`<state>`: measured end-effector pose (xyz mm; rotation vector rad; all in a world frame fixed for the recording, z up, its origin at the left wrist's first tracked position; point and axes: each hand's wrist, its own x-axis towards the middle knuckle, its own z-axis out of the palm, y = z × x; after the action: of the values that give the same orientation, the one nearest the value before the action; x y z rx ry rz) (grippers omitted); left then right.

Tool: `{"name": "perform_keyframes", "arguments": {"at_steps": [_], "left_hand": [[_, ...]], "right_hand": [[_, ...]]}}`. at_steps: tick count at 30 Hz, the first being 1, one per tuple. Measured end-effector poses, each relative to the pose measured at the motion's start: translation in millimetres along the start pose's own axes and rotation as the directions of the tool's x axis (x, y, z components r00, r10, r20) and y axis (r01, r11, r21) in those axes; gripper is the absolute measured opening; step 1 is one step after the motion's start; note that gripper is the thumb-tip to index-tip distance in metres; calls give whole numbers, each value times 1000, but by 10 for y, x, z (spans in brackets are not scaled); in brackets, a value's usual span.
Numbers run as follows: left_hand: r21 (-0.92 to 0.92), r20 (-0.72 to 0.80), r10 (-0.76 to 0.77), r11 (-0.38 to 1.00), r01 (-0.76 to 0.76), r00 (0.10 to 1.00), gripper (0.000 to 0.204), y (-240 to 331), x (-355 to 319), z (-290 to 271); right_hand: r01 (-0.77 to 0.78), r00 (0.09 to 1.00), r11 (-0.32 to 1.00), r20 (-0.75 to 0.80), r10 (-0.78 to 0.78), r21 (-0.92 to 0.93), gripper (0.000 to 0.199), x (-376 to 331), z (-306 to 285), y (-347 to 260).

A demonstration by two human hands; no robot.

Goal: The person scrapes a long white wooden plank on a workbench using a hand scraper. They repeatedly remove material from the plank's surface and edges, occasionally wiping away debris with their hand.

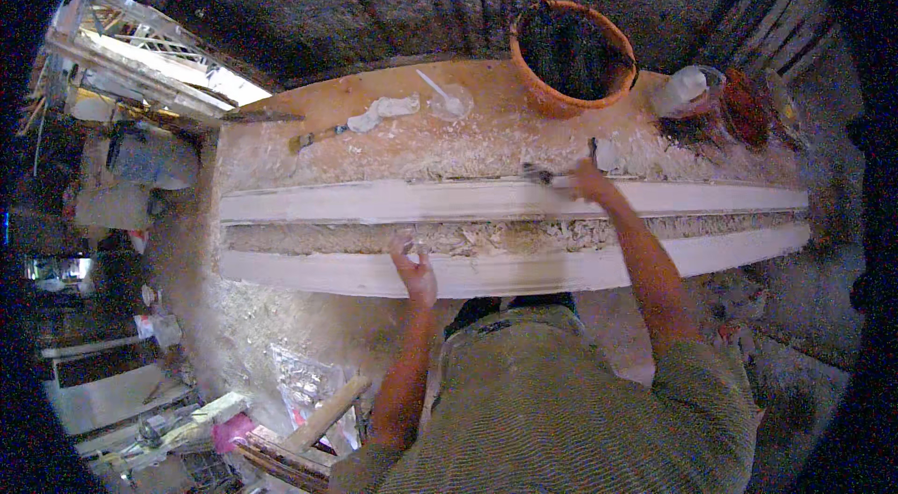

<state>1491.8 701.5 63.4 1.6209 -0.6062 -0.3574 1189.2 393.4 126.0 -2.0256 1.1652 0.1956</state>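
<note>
Right hand gripping dark-tipped tool, left hand by white strips, orange bucket behind

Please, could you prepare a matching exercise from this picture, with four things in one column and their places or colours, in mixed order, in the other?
Things:
1. bucket
2. left hand
3. white container
4. right hand

Places or colours:
A. at the far white strip
B. to the right of the bucket
C. orange
D. at the near white strip

Pairs: 1-C, 2-D, 3-B, 4-A
</note>
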Motion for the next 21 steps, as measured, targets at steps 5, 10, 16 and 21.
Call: {"name": "perform_keyframes", "arguments": {"at_steps": [5,10,16,21], "left_hand": [[-150,79,-91,984,102,993,41,301,174,-2],[-186,401,-415,836,516,817,34,694,326,460],[-272,690,-398,631,727,604,30,944,764,616],[164,734,-376,906,389,566,31,841,1027,600]], "right_hand": [[22,981,988,-189,-51,-152,57,-36,55,105],[222,921,967,-299,-251,-127,20,453,1167,-1390],[647,566,751,-576,-590,-133,35,-280,1199,-1828],[207,738,934,-673,46,291,42,-1256,952,-219]]}}
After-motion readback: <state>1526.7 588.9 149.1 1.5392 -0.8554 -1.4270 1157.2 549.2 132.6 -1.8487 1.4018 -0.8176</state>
